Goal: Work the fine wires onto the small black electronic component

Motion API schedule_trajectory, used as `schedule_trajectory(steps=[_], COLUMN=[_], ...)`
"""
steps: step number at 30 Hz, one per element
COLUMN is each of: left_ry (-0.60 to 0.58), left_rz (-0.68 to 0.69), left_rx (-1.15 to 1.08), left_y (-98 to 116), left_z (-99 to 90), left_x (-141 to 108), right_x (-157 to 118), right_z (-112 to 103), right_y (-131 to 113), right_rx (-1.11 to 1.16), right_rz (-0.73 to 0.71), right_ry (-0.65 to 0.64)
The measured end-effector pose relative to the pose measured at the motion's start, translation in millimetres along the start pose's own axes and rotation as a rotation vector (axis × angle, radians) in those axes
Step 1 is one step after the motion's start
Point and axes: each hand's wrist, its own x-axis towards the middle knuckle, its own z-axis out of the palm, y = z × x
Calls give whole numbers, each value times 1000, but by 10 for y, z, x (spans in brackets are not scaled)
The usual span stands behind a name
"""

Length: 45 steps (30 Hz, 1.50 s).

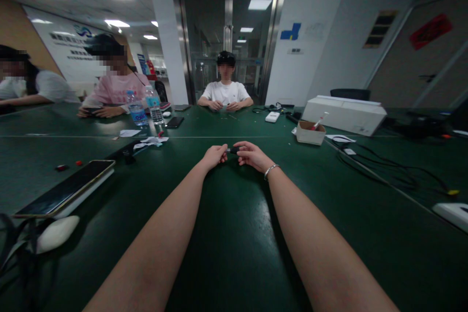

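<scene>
Both arms reach forward over the green table [234, 224]. Between the hands is a small dark object [233, 150] with a lighter, metallic-looking part at its left end; its exact kind is too small to tell. My left hand [215, 157] pinches the left end with thumb and fingers. My right hand [254, 156], with a silver bracelet at the wrist, grips the dark right end between thumb and fingertips. The object is level, a little above or at the table surface; which one I cannot tell.
On the left lie a large phone [68, 187], a white rounded object [57, 234] and crumpled paper [150, 142]. Two bottles [155, 107] stand behind. A small open box [310, 133], a white carton [343, 114] and black cables [380, 168] are at right. A person [225, 90] sits opposite.
</scene>
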Motion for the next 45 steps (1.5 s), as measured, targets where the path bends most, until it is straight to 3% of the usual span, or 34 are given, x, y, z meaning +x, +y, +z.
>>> schedule_trajectory(steps=[9,20,30,45], left_ry=[-15,0,-1,36], left_rz=[25,-7,-38,-82], left_rx=[0,36,-21,-62], left_y=[-54,-24,116,152], left_z=[4,17,12,34], left_x=[33,26,-67,-61], right_x=[107,38,42,45], right_z=[47,7,-35,-23], right_y=[49,28,59,63], right_rx=[-134,15,13,23], right_rz=[92,45,-13,-45], right_ry=[95,68,51,89])
